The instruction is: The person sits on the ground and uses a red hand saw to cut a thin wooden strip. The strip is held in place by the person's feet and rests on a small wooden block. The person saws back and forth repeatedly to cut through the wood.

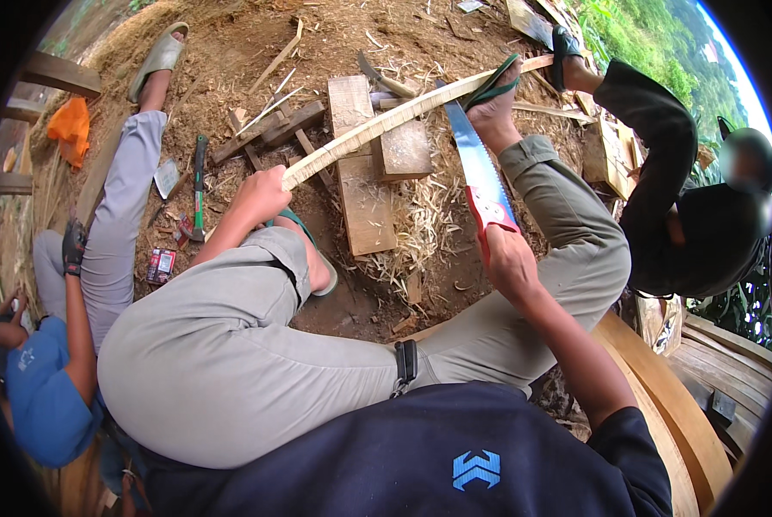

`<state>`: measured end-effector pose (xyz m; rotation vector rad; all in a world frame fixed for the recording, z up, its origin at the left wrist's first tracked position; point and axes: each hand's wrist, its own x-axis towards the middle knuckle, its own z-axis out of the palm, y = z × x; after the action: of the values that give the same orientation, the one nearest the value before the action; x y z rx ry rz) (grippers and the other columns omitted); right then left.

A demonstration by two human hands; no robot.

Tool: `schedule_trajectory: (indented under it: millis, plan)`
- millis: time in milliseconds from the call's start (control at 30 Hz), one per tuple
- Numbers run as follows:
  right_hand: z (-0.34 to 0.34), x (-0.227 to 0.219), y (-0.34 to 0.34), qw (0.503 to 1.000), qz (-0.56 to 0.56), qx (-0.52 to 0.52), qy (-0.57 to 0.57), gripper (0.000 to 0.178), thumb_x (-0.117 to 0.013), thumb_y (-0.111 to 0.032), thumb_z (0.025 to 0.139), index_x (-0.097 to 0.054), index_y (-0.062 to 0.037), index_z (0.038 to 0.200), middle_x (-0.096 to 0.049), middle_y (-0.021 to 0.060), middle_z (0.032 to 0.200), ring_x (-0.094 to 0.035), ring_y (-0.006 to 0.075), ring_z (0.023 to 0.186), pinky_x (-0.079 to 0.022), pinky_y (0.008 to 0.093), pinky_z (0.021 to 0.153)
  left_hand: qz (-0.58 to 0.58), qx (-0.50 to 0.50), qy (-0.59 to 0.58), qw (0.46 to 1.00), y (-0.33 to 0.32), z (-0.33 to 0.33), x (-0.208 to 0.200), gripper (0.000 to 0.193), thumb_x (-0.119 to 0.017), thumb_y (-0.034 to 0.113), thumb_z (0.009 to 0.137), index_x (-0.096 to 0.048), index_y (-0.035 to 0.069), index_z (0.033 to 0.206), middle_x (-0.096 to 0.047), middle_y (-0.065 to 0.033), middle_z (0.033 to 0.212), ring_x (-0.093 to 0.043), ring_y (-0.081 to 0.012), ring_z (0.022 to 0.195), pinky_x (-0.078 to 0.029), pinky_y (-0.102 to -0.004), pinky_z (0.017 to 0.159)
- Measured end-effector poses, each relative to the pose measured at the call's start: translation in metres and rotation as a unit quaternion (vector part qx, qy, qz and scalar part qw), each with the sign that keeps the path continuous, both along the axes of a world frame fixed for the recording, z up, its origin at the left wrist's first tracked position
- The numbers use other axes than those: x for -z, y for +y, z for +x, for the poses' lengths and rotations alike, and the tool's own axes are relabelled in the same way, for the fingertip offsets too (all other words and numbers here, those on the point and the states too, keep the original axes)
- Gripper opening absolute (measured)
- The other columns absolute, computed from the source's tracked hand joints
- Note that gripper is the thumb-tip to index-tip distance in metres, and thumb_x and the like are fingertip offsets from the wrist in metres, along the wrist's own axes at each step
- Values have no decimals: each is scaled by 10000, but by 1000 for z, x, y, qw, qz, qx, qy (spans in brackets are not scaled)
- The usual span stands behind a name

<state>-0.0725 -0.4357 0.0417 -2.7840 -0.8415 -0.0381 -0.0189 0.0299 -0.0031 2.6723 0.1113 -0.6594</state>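
A long pale wooden strip (360, 135) slants from near my left knee up to the far right, lying across some wooden blocks. My left hand (265, 195) is closed around its near end. Out along the strip, my right foot in a green flip-flop (496, 82) rests on it. My right hand (508, 260) grips the red handle of a hand saw (479, 155). The saw's blade points away from me, its far end beside the strip near that foot. Under the strip stand a squared timber block (366, 202) and a shorter wooden block (403, 151).
A green-handled hammer (199, 185) and a small red box (161, 265) lie on the ground at left. Near the far block is a curved blade (386, 76). Wood shavings (429, 215) litter the dirt. One person in blue (50, 388) sits at left, another in black (705, 233) at right.
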Motion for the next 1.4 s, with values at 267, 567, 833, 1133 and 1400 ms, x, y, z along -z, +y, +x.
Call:
schedule_trajectory:
  millis: [267, 567, 833, 1133, 1400]
  plan:
    - [17, 87, 11, 987, -130, 0, 95, 512, -775, -329, 857, -491, -21, 1150, -549, 160, 1048, -573, 332, 1052, -455, 451, 915, -11, 0, -9, 1000, -2, 2, -2, 219, -582, 141, 820, -611, 21, 1001, -710, -275, 928, -693, -470, 847, -544, -561, 771]
    - [89, 61, 153, 920, 90, 338, 178, 1169, -864, -557, 709, -253, 34, 1511, -437, 271, 1383, -454, 424, 1300, -419, 484, 1091, -1, 6, 4, 1000, 3, 0, 1, 262, -599, 154, 814, -634, 23, 1038, -706, -284, 971, -679, -476, 944, -521, -567, 849]
    - [104, 75, 180, 893, 134, 369, 222, 1267, -899, -378, 663, -99, -36, 1583, -470, 290, 1359, -470, 446, 1274, -397, 504, 1110, -28, -16, 43, 999, -2, 2, -10, 265, -594, 145, 813, -636, 13, 1040, -708, -281, 972, -679, -474, 954, -524, -560, 855]
    - [86, 108, 200, 932, 256, 241, 89, 935, -906, -273, 602, -347, -63, 1320, -468, 201, 1256, -463, 404, 1191, -392, 507, 1051, -9, 8, 6, 1000, 3, 9, -21, 255, -626, 152, 801, -609, 7, 1009, -689, -298, 941, -662, -492, 941, -510, -562, 826]
    - [84, 124, 181, 926, 328, 181, -30, 741, -876, -375, 779, -387, -38, 1222, -469, 195, 1195, -480, 372, 1158, -405, 491, 1005, 0, -1, 45, 999, -6, 9, -27, 260, -602, 158, 826, -639, 36, 1053, -707, -278, 986, -682, -464, 968, -525, -557, 852]
